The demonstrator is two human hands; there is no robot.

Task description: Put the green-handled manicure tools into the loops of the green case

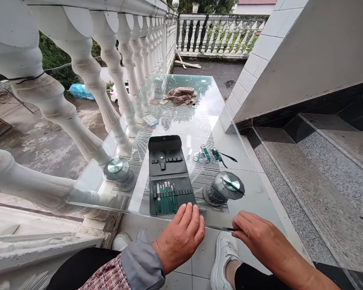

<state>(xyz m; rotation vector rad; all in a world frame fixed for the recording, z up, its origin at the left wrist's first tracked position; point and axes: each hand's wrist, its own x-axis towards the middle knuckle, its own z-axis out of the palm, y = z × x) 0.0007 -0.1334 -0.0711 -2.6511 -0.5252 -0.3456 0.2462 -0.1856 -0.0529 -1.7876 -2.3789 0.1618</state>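
A dark green manicure case (185,168) lies unfolded on the glass table (248,189). Several slim grooming tools (166,197) stand in the loops of its near half, while some loops to the right hold nothing. My left hand (183,235) rests with outstretched fingers on the case's near right corner. Between the thumb and fingers of my right hand (260,237) is a thin dark tool (225,228), pointing left at the table's near edge; its kind is unclear. Beyond the case lie small scissors (199,158), nail clippers (204,152) and dark-handled nippers (226,157).
A thin dark tweezer-like tool (233,185) lies over the right metal table disc (226,179). Farther back are a small box (150,120) and a crumpled brown cloth (181,96). White balusters (87,72) line the left; stone steps (314,161) rise on the right.
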